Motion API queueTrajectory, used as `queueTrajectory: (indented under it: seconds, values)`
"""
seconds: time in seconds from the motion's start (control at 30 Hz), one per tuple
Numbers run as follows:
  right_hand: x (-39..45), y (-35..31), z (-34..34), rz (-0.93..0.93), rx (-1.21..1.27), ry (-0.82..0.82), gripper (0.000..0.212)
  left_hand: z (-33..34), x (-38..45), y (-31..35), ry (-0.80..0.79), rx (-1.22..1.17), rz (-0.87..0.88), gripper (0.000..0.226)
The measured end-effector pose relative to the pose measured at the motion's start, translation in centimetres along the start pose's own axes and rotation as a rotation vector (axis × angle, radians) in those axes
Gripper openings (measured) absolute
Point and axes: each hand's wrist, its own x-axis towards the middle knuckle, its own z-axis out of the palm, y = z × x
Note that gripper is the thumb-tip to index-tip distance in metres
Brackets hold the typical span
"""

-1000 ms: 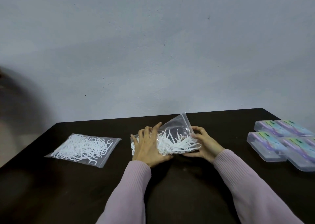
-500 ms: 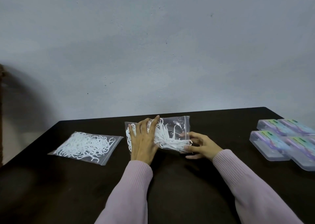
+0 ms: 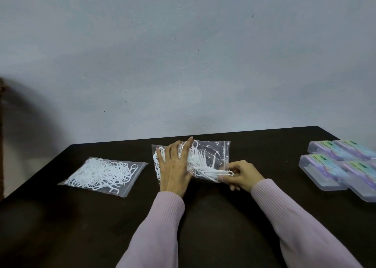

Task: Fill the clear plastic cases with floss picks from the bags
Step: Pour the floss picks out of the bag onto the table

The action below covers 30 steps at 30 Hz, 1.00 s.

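A clear zip bag [image 3: 213, 155] of white floss picks lies flat in the middle of the dark table [image 3: 264, 145]. My left hand [image 3: 175, 168] presses on its left half with straight fingers. My right hand [image 3: 241, 175] pinches a bunch of floss picks [image 3: 211, 169] sticking out at the bag's right near corner. A second bag of floss picks [image 3: 103, 173] lies flat to the left, untouched. Several clear plastic cases [image 3: 337, 166] with purple and green labels sit closed at the right edge.
A grey wall stands right behind the table's far edge. Bare dark tabletop lies in front of my arms and between the bag and the cases. A brown object shows at the far left edge of the view.
The bag, held tilted up a second ago, now lies flat under my left hand. My right hand has moved to the bag's right near corner and taken hold of picks there.
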Motion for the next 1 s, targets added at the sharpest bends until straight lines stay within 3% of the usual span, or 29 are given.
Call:
queueTrajectory:
  seconds: [0.33,0.7,1.0]
  values:
    - [-0.1,0.4,-0.7,-0.087,-0.005,0.156,0.017,0.1,0.1,-0.6,0.103,-0.032,-0.055,0.093]
    - [0.1,1.2,-2.4,0.022,0.132,0.188,0.020,-0.2,0.3,-1.5,0.101,-0.010,-0.195,0.094]
    - [0.0,1.3,-2.8,0.097,-0.107,0.183,0.016,-0.3,0.3,-1.7,0.138,-0.005,-0.280,0.095]
